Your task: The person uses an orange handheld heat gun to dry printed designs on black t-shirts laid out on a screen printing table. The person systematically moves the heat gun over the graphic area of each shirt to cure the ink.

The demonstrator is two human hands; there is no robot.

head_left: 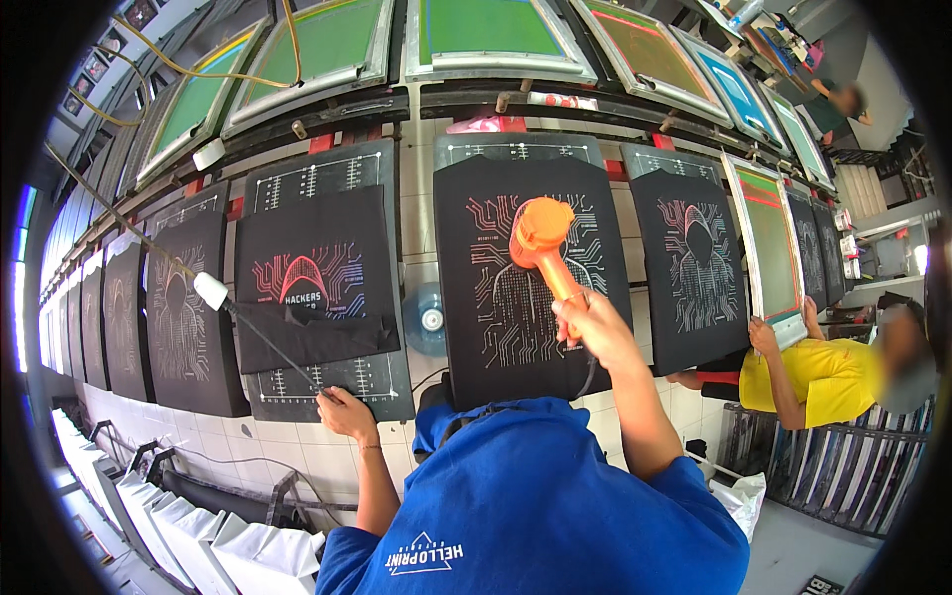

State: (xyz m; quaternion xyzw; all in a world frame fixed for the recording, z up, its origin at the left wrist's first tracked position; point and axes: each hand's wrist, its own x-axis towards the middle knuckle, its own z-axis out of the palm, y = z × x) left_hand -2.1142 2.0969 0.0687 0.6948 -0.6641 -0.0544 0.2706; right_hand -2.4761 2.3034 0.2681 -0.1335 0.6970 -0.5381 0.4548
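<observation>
My right hand (593, 327) is wrapped round the handle of an orange hair dryer (541, 230). The dryer is over a black T-shirt (476, 297) with a printed hooded figure and circuit lines, spread on a board in front of me. At the near edge of the board to its left, my left hand (347, 414) has its fingers closed on a black cord (270, 342). That cord runs up to a white connector (210, 291) hanging from a cable. A folded black shirt (315, 268) with a red and blue print lies on that left board.
Framed printing screens (496, 30) line the far side. More black shirts (183, 317) lie on boards left and right. A blue water bottle (428, 317) stands between two boards. At right, a person in a yellow shirt (813, 387) holds a screen frame (766, 258).
</observation>
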